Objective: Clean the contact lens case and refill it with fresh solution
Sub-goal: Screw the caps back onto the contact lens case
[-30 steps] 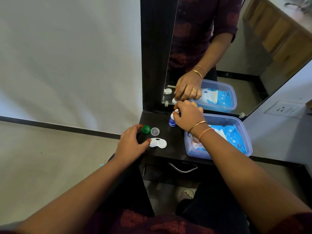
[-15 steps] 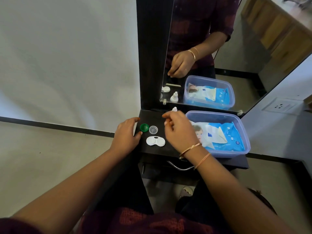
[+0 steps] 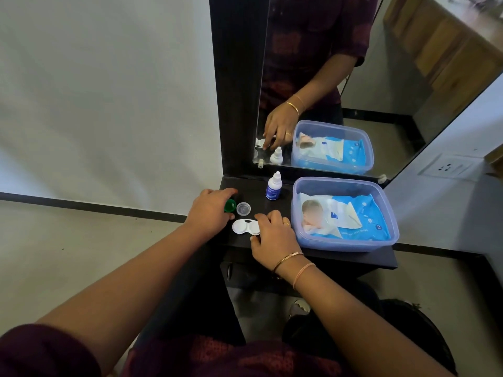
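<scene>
The white lens case [image 3: 244, 226] lies open on the black shelf [image 3: 353, 257], both wells uncovered. My right hand [image 3: 275, 235] pinches its right end between thumb and fingers and hides that well. Just behind it lie a green cap [image 3: 230, 205] and a clear cap [image 3: 243, 208]. My left hand [image 3: 209, 210] rests on the shelf's left edge with relaxed fingers and partly covers the green cap. The small white solution bottle [image 3: 273, 186] with a blue label stands upright and capped near the mirror, with no hand on it.
A clear plastic tub [image 3: 345, 244] holding a blue pack of wipes [image 3: 353, 219] fills the shelf's right half, close to my right hand. A mirror [image 3: 381, 77] rises behind the shelf. A wall socket [image 3: 446, 167] is at the right.
My right hand let go of the solution bottle, which now stands alone by the mirror, and came down onto the lens case's right end. My left hand shifted slightly over the green cap.
</scene>
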